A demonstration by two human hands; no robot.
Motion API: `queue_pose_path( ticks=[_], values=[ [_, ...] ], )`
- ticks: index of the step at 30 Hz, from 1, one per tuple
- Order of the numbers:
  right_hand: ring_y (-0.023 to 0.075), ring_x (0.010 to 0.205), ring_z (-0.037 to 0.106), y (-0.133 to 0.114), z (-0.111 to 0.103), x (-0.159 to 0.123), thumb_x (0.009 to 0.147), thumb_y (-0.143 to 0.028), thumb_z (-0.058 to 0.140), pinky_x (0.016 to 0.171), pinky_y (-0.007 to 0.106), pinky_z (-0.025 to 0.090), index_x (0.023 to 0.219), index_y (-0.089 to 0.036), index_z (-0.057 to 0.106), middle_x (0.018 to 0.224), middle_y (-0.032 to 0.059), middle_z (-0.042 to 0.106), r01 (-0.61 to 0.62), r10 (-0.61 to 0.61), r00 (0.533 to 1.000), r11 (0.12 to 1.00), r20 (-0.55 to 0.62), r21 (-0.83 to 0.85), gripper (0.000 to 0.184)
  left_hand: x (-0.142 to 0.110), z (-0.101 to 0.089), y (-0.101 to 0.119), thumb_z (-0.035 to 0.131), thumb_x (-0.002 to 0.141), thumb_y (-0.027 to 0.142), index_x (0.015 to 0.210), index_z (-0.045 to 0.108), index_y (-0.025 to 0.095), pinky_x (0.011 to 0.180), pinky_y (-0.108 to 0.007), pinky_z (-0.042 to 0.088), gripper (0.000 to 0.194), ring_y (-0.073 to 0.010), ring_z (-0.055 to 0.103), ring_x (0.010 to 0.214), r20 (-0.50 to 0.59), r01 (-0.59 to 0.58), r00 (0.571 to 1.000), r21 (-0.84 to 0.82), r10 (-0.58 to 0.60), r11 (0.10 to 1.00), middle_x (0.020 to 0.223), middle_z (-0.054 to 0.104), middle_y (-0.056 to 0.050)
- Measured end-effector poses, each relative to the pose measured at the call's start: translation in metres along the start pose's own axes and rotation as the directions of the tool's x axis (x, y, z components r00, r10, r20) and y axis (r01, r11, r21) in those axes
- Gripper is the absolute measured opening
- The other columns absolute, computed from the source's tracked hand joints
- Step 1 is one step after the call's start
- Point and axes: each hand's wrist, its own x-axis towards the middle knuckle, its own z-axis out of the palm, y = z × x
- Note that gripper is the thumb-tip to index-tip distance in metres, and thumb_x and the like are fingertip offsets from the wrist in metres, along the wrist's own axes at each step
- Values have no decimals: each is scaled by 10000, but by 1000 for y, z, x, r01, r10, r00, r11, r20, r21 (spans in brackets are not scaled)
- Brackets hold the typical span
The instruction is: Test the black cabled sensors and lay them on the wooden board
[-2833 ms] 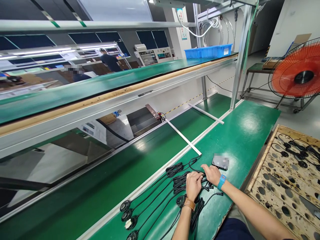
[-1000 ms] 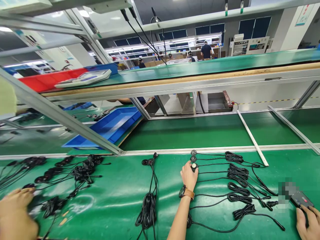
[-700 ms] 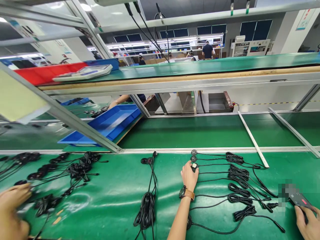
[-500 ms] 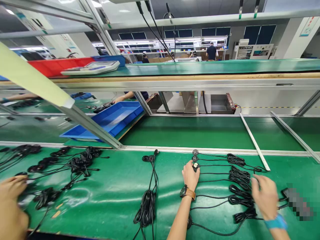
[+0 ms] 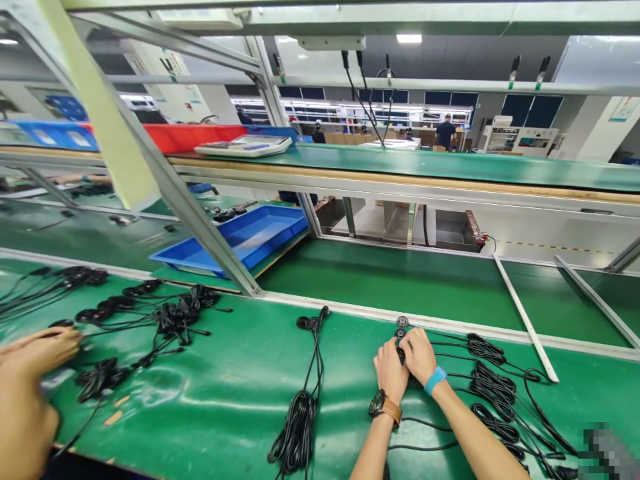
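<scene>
My left hand (image 5: 391,368), with a watch on the wrist, is closed at a small round black cable end (image 5: 401,354). My right hand (image 5: 420,355), with a blue wristband, meets it there, fingertips bent on the same piece and partly hiding it. Just beyond my fingers lie more round cable ends (image 5: 402,323) with shiny metallic middles. Their thin cables run right to a row of bundled black cables (image 5: 493,390). Left of my hands rests a long bundled black cable (image 5: 296,427) with round ends at its far side.
A co-worker's hand (image 5: 37,360) reaches in at the left beside a heap of black cables (image 5: 183,313). A blue tray (image 5: 240,237) stands behind a slanted metal post (image 5: 200,227). A white bar (image 5: 525,317) lies across the back edge at the right.
My right hand has moved left from the cable bundles to the round cable end at my left hand. The view has shifted, and the co-worker's hand remains at the left.
</scene>
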Motion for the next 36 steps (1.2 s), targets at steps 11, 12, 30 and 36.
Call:
queue_pose_path(
  ticks=[11,12,30,36],
  values=[
    [208,772,629,30,27,47,870,-257,506,737,311,462,684,-204,621,790,62,693,-286,285,954,958,-90,9,224,1,-3,2,627,829,170,1287,505,177,949,-379,375,474,-263,537,1151,20,4,1000,63,-6,998,1205,633,-100],
    [209,788,630,30,27,47,869,-253,508,748,309,460,690,-203,626,798,61,694,-284,283,955,959,-84,-1,220,2,-3,2,627,831,173,1287,506,181,948,-376,373,472,-261,537,1146,21,5,1000,73,-6,997,1199,634,-96],
    [188,942,575,-1,9,35,964,-173,472,835,294,430,909,-205,600,1006,54,626,-51,86,981,980,174,-193,143,4,-3,3,593,872,281,1280,515,179,933,-383,397,428,-281,570,1149,50,25,998,70,-29,997,1176,650,-121],
    [189,931,602,-9,11,33,922,-214,569,760,280,431,937,-201,608,1083,70,618,-130,173,966,967,193,-217,44,6,-1,2,566,883,295,1290,521,172,916,-377,418,427,-294,582,1175,49,17,999,89,-22,996,1247,644,-149]
  ],
)
